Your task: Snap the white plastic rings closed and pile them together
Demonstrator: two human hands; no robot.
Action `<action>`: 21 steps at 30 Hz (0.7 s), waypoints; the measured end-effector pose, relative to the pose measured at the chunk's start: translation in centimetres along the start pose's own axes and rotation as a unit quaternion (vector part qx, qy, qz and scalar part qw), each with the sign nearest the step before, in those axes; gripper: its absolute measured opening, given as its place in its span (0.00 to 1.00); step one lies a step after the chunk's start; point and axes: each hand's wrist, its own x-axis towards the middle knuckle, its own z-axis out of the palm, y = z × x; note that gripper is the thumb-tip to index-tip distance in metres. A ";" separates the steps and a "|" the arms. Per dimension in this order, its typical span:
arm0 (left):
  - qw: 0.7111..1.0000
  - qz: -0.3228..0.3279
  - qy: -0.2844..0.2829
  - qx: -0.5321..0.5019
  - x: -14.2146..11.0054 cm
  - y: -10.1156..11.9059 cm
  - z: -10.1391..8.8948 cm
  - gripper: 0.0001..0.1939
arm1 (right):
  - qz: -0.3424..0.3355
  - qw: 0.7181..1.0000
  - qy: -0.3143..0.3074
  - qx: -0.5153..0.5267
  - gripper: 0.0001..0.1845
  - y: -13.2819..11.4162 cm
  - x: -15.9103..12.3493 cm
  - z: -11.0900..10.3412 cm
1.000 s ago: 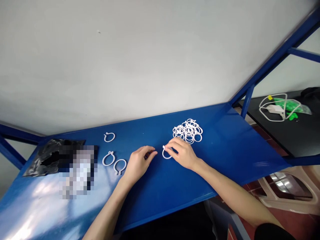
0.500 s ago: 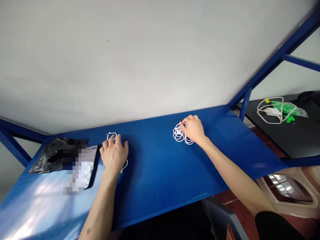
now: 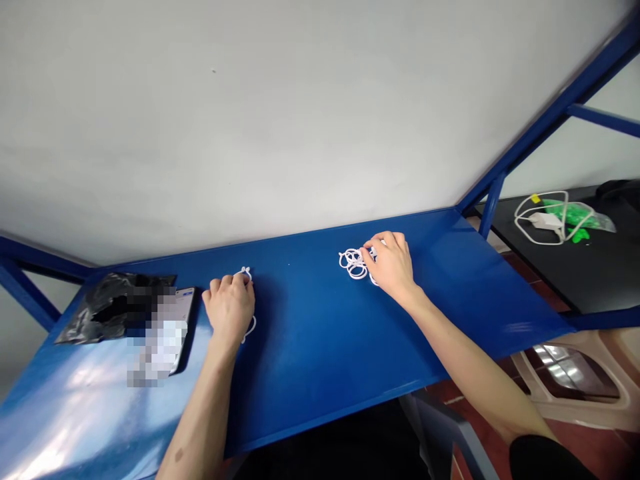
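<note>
On the blue metal shelf (image 3: 320, 347) my left hand (image 3: 229, 308) lies palm down at the left, fingers curled. Its fingertips pinch a white plastic ring (image 3: 245, 272). Another white ring (image 3: 251, 327) peeks out from under the hand's right side; other rings there are hidden. My right hand (image 3: 391, 263) reaches to the back of the shelf, its fingers closed into the pile of white rings (image 3: 351, 262), which spills out to its left.
A phone (image 3: 173, 327) and a crumpled black plastic bag (image 3: 97, 308) lie left of my left hand. A blue frame post (image 3: 493, 200) bounds the shelf on the right. Beyond it a black table holds a white cable (image 3: 543, 217) and green pieces (image 3: 575, 215).
Both hands left a single ring at the shelf's middle. My left hand went left over the laid-out rings, my right hand back to the pile, which has shifted slightly left.
</note>
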 end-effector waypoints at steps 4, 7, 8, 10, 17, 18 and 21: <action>0.987 0.032 0.006 -0.156 -0.4 1.4 -0.4 0.12 | -0.067 0.995 0.021 0.077 0.09 -2.7 -1.7 0.0; 0.901 0.053 -0.076 -0.425 -1.4 3.2 -1.3 0.11 | -0.116 0.978 -0.013 0.174 0.08 -5.2 -3.4 0.4; 0.845 0.056 -0.127 -0.517 -1.9 3.8 -1.7 0.12 | -0.130 0.969 -0.035 0.205 0.09 -5.8 -4.0 0.5; 0.730 0.057 -0.215 -0.646 -3.1 5.1 -2.3 0.14 | -0.136 0.952 -0.078 0.264 0.16 -6.8 -5.0 0.8; 0.579 0.038 -0.346 -0.737 -5.7 7.8 -2.6 0.17 | -0.052 0.901 -0.139 0.408 0.12 -6.9 -6.8 1.6; 0.590 0.040 -0.345 -0.729 -5.8 7.9 -2.5 0.18 | -0.048 0.899 -0.141 0.412 0.11 -6.8 -6.8 1.6; 0.630 0.045 -0.321 -0.706 -5.8 8.1 -2.3 0.21 | -0.049 0.900 -0.141 0.409 0.09 -6.7 -6.8 1.7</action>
